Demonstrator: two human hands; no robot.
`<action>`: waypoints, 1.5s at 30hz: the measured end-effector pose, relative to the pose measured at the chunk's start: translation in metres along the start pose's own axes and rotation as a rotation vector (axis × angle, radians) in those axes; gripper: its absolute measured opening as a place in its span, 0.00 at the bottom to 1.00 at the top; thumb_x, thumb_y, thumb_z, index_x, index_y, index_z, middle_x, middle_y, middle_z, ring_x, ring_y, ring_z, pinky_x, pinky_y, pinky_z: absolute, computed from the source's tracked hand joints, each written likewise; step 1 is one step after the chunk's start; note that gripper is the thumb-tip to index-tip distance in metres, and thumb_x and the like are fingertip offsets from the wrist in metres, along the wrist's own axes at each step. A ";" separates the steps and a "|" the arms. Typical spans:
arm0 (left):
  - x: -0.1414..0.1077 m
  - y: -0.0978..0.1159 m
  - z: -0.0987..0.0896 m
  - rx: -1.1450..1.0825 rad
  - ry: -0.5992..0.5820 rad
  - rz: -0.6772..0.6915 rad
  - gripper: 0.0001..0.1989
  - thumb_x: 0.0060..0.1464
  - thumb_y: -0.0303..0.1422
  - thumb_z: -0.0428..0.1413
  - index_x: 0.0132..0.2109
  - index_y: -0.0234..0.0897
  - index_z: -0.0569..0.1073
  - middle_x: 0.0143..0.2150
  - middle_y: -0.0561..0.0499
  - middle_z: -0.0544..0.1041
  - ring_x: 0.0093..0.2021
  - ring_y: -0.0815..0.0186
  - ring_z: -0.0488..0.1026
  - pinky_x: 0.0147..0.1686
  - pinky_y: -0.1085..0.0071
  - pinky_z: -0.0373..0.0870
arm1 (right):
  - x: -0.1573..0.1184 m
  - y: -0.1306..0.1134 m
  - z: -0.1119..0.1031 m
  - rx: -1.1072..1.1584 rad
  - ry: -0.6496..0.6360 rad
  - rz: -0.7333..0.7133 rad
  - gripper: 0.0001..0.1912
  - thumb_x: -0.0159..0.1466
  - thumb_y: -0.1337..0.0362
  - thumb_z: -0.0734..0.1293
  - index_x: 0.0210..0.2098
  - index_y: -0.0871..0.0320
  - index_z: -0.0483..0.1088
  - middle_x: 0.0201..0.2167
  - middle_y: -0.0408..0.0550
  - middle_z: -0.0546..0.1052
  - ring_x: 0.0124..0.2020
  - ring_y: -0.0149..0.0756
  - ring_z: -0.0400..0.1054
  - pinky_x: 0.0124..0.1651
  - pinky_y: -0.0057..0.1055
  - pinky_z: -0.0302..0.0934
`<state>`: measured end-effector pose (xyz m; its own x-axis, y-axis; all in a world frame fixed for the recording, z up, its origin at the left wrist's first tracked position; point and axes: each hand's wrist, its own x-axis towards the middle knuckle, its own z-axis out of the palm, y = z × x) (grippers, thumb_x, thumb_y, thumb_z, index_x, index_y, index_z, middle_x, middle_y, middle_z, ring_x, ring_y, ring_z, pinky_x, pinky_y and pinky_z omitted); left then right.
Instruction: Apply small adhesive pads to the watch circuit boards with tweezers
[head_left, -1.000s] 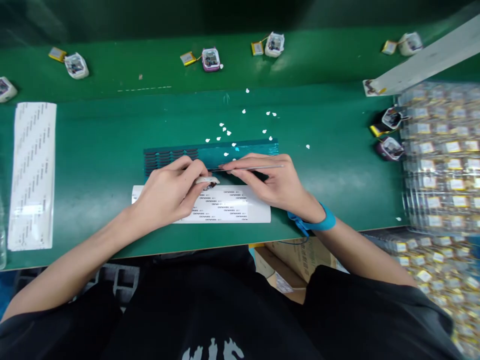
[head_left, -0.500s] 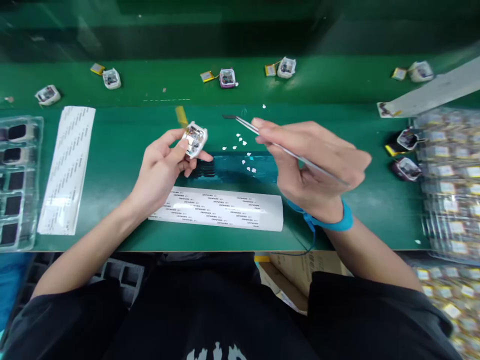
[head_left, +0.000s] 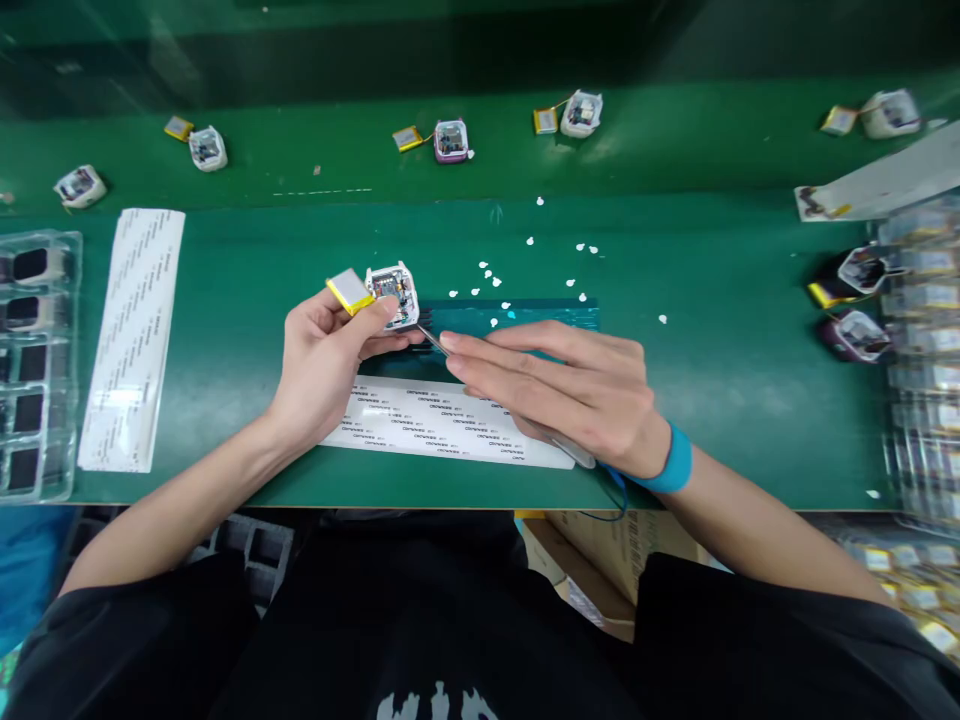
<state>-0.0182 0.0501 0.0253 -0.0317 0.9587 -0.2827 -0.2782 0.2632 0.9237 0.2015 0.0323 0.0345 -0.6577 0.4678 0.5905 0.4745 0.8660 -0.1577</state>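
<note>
My left hand [head_left: 322, 350] grips a white smartwatch housing [head_left: 400, 283], its open side with the circuit board facing up. The thumb lies over the housing's lower edge. A silver battery pouch with yellow edges [head_left: 350, 289] lies against the fingers, left of the housing. My right hand [head_left: 570, 390] is closed around metal tweezers [head_left: 434, 342], fingers stretched along them. Their tip is at the housing's lower right corner; whether it touches or pinches anything cannot be made out. Below the tip is a blue film [head_left: 480, 318] with dark strips, partly covered by both hands.
White printed sheets lie in front [head_left: 420, 420] and at left [head_left: 131, 340]. Several small white round stickers [head_left: 496, 282] dot the green bench. Opened watch housings [head_left: 451, 141] with batteries line the back. Clear trays stand at left [head_left: 75, 400] and right [head_left: 896, 420].
My right hand has moved down and left, bringing the tweezers' tip to the housing's edge. The dark strip formerly at the tip is no longer distinct. The battery has swung down beside the housing.
</note>
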 end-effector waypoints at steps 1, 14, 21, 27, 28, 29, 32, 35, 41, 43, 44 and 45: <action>-0.001 0.000 0.001 -0.003 0.003 0.006 0.04 0.51 0.27 0.66 0.34 0.32 0.78 0.33 0.51 0.80 0.30 0.67 0.80 0.35 0.71 0.81 | 0.000 0.000 0.001 0.006 -0.007 0.012 0.15 0.68 0.71 0.68 0.53 0.53 0.73 0.52 0.44 0.80 0.45 0.35 0.78 0.45 0.31 0.75; -0.006 -0.001 0.001 0.033 -0.032 0.027 0.05 0.49 0.28 0.67 0.33 0.34 0.79 0.32 0.52 0.80 0.30 0.68 0.79 0.35 0.71 0.83 | 0.003 0.001 0.002 -0.002 -0.018 -0.021 0.15 0.67 0.72 0.68 0.53 0.56 0.72 0.50 0.46 0.81 0.43 0.37 0.78 0.41 0.33 0.76; -0.008 -0.005 0.001 0.105 -0.004 0.147 0.08 0.49 0.29 0.69 0.38 0.37 0.80 0.33 0.54 0.80 0.29 0.70 0.79 0.32 0.74 0.83 | 0.003 -0.001 0.007 0.074 0.027 0.009 0.15 0.67 0.74 0.68 0.52 0.59 0.72 0.48 0.48 0.82 0.44 0.36 0.77 0.44 0.32 0.77; -0.008 -0.007 -0.001 0.176 -0.034 0.203 0.10 0.52 0.29 0.67 0.43 0.40 0.80 0.39 0.52 0.82 0.31 0.68 0.80 0.31 0.74 0.83 | 0.001 -0.003 0.007 0.123 0.045 0.101 0.16 0.66 0.74 0.69 0.52 0.57 0.73 0.48 0.50 0.82 0.44 0.35 0.77 0.45 0.31 0.77; -0.008 -0.006 -0.002 0.179 -0.042 0.204 0.11 0.52 0.30 0.67 0.43 0.40 0.80 0.40 0.52 0.82 0.31 0.68 0.80 0.31 0.74 0.83 | 0.001 -0.003 0.008 0.123 0.053 0.099 0.15 0.66 0.74 0.69 0.52 0.57 0.73 0.48 0.49 0.82 0.44 0.35 0.77 0.45 0.31 0.77; -0.008 -0.005 -0.002 0.177 -0.049 0.201 0.11 0.52 0.30 0.67 0.44 0.40 0.80 0.40 0.52 0.82 0.31 0.68 0.80 0.32 0.73 0.82 | 0.001 -0.002 0.008 0.122 0.060 0.089 0.15 0.67 0.73 0.68 0.52 0.57 0.73 0.47 0.49 0.82 0.44 0.35 0.77 0.44 0.30 0.77; -0.008 -0.002 -0.001 0.177 -0.051 0.151 0.12 0.51 0.29 0.67 0.44 0.40 0.79 0.38 0.52 0.81 0.32 0.68 0.79 0.33 0.72 0.82 | 0.002 -0.002 0.005 0.132 0.053 0.091 0.16 0.67 0.73 0.68 0.53 0.55 0.73 0.47 0.47 0.82 0.44 0.35 0.77 0.43 0.30 0.77; -0.009 -0.002 0.001 0.175 -0.067 0.078 0.14 0.49 0.28 0.67 0.44 0.40 0.78 0.34 0.53 0.80 0.30 0.67 0.79 0.33 0.71 0.82 | 0.001 -0.003 -0.002 0.133 -0.003 0.123 0.20 0.66 0.74 0.68 0.56 0.52 0.71 0.50 0.47 0.81 0.46 0.37 0.78 0.45 0.33 0.77; 0.031 0.001 -0.013 0.408 -0.161 0.179 0.16 0.48 0.30 0.65 0.46 0.36 0.76 0.25 0.55 0.73 0.25 0.62 0.79 0.25 0.69 0.74 | -0.005 0.006 -0.004 -0.019 0.053 -0.021 0.26 0.63 0.75 0.71 0.60 0.61 0.68 0.49 0.51 0.81 0.43 0.41 0.79 0.43 0.36 0.78; 0.064 0.012 -0.032 0.614 -0.051 0.382 0.15 0.50 0.30 0.64 0.47 0.37 0.76 0.30 0.53 0.76 0.30 0.62 0.79 0.32 0.67 0.73 | -0.005 0.010 0.000 -0.086 0.083 -0.100 0.22 0.62 0.75 0.72 0.56 0.65 0.71 0.48 0.52 0.81 0.42 0.42 0.79 0.40 0.35 0.77; 0.082 0.019 -0.044 0.739 0.051 0.476 0.15 0.51 0.31 0.64 0.47 0.38 0.76 0.33 0.52 0.77 0.35 0.61 0.78 0.39 0.66 0.73 | -0.004 0.011 0.001 -0.114 0.099 -0.131 0.20 0.63 0.75 0.72 0.54 0.66 0.72 0.48 0.51 0.81 0.41 0.42 0.79 0.39 0.35 0.77; 0.100 0.028 -0.055 0.856 0.168 0.524 0.13 0.52 0.31 0.64 0.46 0.38 0.76 0.35 0.51 0.77 0.42 0.60 0.76 0.48 0.65 0.70 | -0.003 0.011 0.002 -0.136 0.115 -0.154 0.18 0.63 0.74 0.72 0.52 0.65 0.73 0.47 0.51 0.81 0.41 0.41 0.79 0.38 0.34 0.77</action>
<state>-0.0822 0.1472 0.0081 -0.1047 0.9654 0.2390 0.5877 -0.1338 0.7979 0.2080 0.0409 0.0294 -0.6609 0.3021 0.6870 0.4534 0.8902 0.0448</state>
